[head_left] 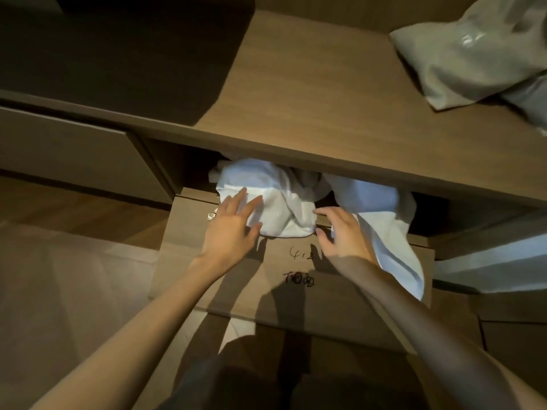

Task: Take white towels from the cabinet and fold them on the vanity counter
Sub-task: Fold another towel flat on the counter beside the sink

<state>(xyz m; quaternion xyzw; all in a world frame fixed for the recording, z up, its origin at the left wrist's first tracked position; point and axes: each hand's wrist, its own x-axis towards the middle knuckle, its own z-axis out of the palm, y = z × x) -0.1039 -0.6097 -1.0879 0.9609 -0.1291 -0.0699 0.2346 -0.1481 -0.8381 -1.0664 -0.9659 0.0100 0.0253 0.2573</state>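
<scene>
crumpled white towel (pixel 281 202) under left hand (pixel 233 229) (right hand (pixel 340 235) just beside)

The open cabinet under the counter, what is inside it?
Crumpled white towels spill out over the open door; the counter hides whatever lies deeper inside.

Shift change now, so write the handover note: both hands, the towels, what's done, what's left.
Left hand: open, fingers flat on the bunched white towel at the cabinet mouth.
Right hand: open, fingers loosely curled beside that towel, gripping nothing.
Second white towel hangs out over the open cabinet door.
Done: cabinet opened; no towel on the vanity counter yet, only a grey bag there.
Left: lift both towels out, fold them on the counter.
</scene>
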